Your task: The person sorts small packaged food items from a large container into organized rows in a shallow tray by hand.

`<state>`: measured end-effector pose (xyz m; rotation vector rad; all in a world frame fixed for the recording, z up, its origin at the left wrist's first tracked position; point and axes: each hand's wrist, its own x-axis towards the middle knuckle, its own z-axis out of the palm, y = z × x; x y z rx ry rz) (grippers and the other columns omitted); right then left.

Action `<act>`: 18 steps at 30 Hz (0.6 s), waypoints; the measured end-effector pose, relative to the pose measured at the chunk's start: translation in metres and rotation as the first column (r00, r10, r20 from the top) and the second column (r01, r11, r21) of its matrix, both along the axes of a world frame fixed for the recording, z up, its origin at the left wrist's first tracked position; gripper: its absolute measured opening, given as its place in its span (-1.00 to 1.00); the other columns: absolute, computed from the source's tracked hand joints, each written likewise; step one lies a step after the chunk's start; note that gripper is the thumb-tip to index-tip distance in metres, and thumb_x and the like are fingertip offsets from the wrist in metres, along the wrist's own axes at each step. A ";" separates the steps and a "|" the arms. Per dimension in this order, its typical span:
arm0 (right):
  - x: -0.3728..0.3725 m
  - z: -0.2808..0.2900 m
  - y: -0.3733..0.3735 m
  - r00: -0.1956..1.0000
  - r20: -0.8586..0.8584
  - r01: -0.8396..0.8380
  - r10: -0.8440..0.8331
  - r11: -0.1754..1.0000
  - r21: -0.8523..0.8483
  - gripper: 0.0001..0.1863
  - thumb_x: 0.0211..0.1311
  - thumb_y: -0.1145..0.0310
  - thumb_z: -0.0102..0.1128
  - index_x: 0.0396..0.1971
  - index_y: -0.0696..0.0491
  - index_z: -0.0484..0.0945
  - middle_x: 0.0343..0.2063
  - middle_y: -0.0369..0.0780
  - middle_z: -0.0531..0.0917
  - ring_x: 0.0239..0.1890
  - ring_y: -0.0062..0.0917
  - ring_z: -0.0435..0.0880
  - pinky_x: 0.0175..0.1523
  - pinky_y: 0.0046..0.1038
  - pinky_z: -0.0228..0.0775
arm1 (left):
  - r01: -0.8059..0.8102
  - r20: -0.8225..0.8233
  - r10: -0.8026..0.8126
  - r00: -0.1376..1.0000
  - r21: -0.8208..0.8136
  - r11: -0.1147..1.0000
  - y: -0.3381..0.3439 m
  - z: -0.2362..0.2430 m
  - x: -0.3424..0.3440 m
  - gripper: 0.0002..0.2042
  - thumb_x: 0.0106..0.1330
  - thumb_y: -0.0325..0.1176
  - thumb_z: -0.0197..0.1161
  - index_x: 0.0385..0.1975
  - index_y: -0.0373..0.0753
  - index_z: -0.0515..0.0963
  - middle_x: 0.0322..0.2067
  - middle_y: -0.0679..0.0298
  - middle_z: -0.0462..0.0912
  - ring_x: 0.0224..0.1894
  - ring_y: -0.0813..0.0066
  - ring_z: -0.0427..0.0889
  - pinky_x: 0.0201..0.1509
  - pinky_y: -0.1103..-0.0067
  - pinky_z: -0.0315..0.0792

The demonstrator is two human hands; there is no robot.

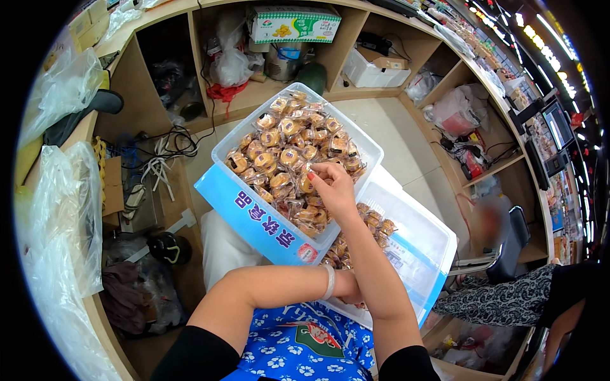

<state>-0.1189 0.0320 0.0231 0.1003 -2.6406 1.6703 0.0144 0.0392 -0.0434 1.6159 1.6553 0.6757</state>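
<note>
A translucent plastic bin [372, 147] with a blue printed front sits before me, heaped with round golden pastries [270, 138] in clear individual wrappers. My right hand [333, 188] reaches over the heap, thumb and fingertips closed on a wrapped pastry [307, 184] near its middle. Under my right forearm, my left hand [346, 286], with a pale band on the wrist, is over a second translucent bin [432, 244]. That bin holds similar wrapped pastries [376, 223] at its left side. My right forearm hides the left fingers.
Curved wooden shelving [375, 94] surrounds me, with a green-and-white carton [295, 26], a white box [375, 68] and bags in it. Plastic sheeting [60, 216] covers the left counter. Cables [168, 149] lie at left. Another person in patterned trousers [502, 298] is at right beside a dark chair [511, 244].
</note>
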 end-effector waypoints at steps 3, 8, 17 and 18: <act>0.003 -0.003 0.003 0.992 -0.121 -0.022 0.032 0.996 0.084 -0.54 0.12 0.45 0.38 0.06 0.18 0.56 -0.09 -0.23 0.60 -0.23 -0.59 0.56 -0.08 -0.51 0.47 | 0.039 -0.009 -0.039 0.999 -0.012 0.999 0.003 -0.002 0.001 -0.67 0.37 -0.40 0.11 0.12 -0.16 0.54 0.16 0.07 0.52 0.24 0.16 0.41 0.34 0.35 0.22; -0.003 -0.006 0.003 0.999 -0.011 -0.030 0.032 0.990 0.141 -0.40 0.05 0.42 0.42 0.15 0.14 0.49 -0.04 -0.19 0.55 -0.10 -0.45 0.55 0.01 -0.42 0.45 | 0.048 -0.017 -0.049 0.999 -0.052 0.998 -0.005 0.017 -0.003 -0.72 0.34 -0.43 0.11 0.02 -0.18 0.56 0.02 0.10 0.57 0.06 0.19 0.49 0.18 0.37 0.32; 0.022 0.009 -0.003 0.892 -0.391 -0.085 0.226 0.934 0.346 -0.45 -0.02 0.45 0.43 0.06 0.05 0.52 -0.07 -0.10 0.50 -0.03 -0.17 0.50 0.10 -0.27 0.38 | -0.074 -0.020 0.077 0.997 0.123 0.990 0.020 -0.100 0.021 -0.55 0.33 -0.42 0.13 0.25 -0.09 0.45 0.20 0.15 0.53 0.14 0.34 0.51 0.22 0.45 0.34; 0.027 0.012 -0.006 0.859 -0.441 -0.077 0.258 0.918 0.388 -0.45 -0.01 0.45 0.43 0.06 0.06 0.51 -0.08 -0.10 0.51 -0.04 -0.19 0.50 0.08 -0.27 0.40 | -0.048 -0.005 0.048 0.999 0.010 0.999 0.034 -0.126 0.021 -0.51 0.35 -0.42 0.12 0.32 -0.10 0.38 0.26 0.16 0.48 0.18 0.36 0.49 0.25 0.48 0.33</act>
